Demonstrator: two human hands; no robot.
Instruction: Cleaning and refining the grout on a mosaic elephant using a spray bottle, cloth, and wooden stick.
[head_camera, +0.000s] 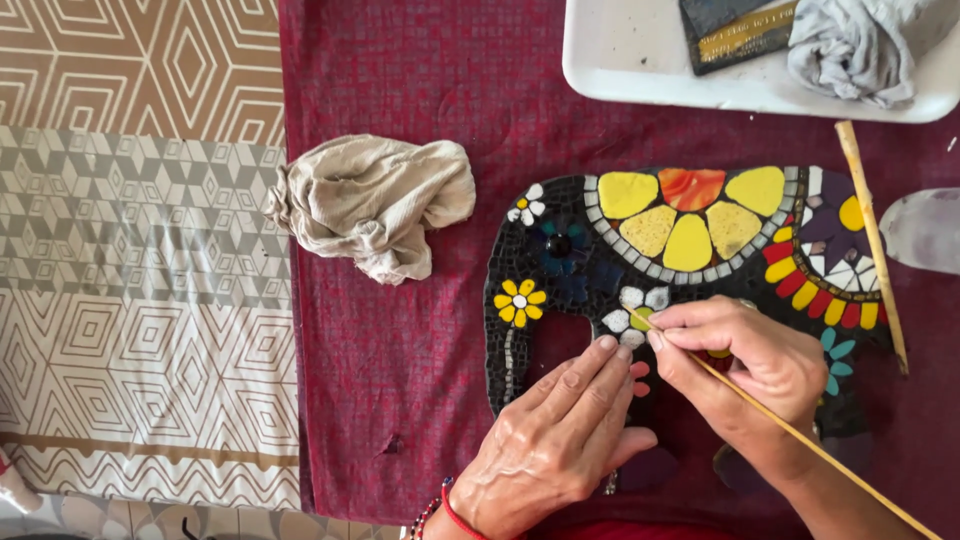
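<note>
Your right hand (745, 375) pinches a thin, pale wooden stick (790, 430) between thumb and forefinger, pen-fashion. Its long axis runs from the lower right, past your wrist, up and left to the tip. That tip sits just beyond your fingers (672, 333), touching a small white-petalled flower with a yellow-green centre (635, 315) set into the black elephant-shaped mosaic plaque (560, 260). So the flower lies up and to the left of your right fingers, almost at their ends.

Your left hand (555, 440) holds nothing. Its fingers lie close together and flat, pressing on the plaque just below the same flower, fingertips nearly meeting those of the right hand. Both hands are equally close to the flower, but only the right carries the tool.

The plaque lies flat on the dark red woven cloth (400, 330) covering the tabletop, its trunk pointing down on the left and its back, with big yellow and orange petal tiles (690, 215), away from your fingers.

Well to the left of your fingers is a crumpled beige rag (375, 205). To the right, a second wooden stick (872, 240) lies nearly upright across the plaque's edge. Far above your fingers stands a white tray (640, 60) with a grey cloth (850, 45) and a dark flat block (735, 30).
</note>
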